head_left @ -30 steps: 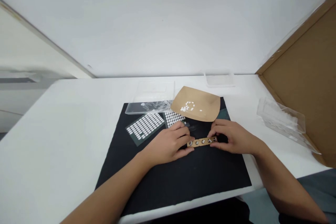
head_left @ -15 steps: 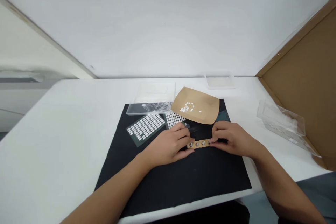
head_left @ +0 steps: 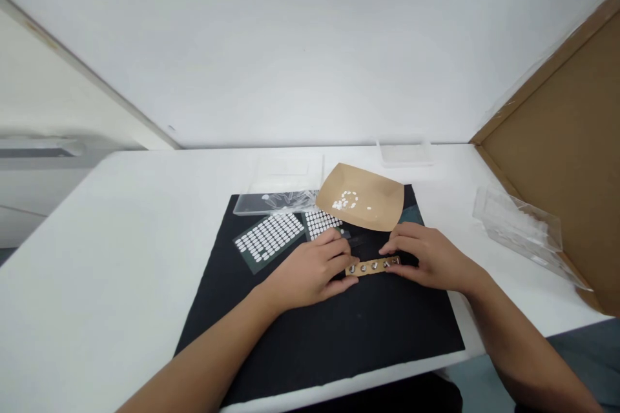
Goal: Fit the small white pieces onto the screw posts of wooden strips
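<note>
Holding the left end of the narrow tan strip (head_left: 369, 268), the left hand (head_left: 317, 270) grasps it with the thumb at the near edge and the fingertips at the far edge. The strip lies nearly level across the black mat (head_left: 339, 348), between the two hands, and carries a row of small metal pieces (head_left: 374, 265). The right hand (head_left: 431, 257) is at the strip's right end: thumb extended to the near edge, forefinger parted from it and arched above the far edge, grip relaxed. Both palms face inward; the left forearm slants up from the lower left, the right forearm from the lower right.

Beyond the left hand lie two dark sheets (head_left: 274, 237) of white oval pieces, set side by side. Behind the strip, a curved brown paper (head_left: 375, 187) bears loose white ovals (head_left: 349, 196). Left of the paper, a clear tray (head_left: 276, 202) contains thin transparent pieces. The mat rests on the white bench (head_left: 121, 239). At the right, a clear container (head_left: 520, 222) stands near a cardboard panel (head_left: 566, 161).
</note>
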Available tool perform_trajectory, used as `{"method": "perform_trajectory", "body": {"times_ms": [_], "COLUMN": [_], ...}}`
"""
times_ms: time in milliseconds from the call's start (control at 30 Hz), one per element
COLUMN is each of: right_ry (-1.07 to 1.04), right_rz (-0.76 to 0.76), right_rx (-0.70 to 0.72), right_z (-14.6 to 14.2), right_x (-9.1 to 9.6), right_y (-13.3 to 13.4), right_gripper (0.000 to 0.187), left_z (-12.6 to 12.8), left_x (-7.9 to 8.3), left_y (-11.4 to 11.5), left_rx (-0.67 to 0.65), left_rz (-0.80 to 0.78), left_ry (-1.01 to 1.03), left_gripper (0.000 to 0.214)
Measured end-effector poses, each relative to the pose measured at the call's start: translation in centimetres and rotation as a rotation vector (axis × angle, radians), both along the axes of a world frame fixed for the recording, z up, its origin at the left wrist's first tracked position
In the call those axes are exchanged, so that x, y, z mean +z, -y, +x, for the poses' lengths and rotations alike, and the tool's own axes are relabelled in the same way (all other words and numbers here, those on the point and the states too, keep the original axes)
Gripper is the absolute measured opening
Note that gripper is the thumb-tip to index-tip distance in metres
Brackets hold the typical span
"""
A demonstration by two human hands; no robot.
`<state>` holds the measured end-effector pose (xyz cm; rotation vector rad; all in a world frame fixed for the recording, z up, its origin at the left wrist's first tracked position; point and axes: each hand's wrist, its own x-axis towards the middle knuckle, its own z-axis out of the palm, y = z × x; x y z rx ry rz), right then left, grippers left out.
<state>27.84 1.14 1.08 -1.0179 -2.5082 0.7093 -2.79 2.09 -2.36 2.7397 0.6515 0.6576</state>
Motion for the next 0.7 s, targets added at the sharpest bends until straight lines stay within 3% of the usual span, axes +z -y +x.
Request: {"method": "perform_trajectory", "body": {"times_ms": [167, 700], "right_ry": [-0.008, -0.186], "right_rz": [-0.03, -0.049], "right_rx": [0.037, -0.019], "right_z": [0.0, -0.61], "right_x": [0.13, 0.01], "right_y": [-0.04, -0.26], "right_gripper": [0.006, 0.009], "left_z": [-0.01, 0.1], "left_x": [-0.08, 0.17], "left_y": [-0.05, 0.08], "left_rx": [0.0, 0.013], "left_rz": [-0.004, 0.023], "left_ry": [0.009, -0.016], "left_gripper": [0.019, 0.02]}}
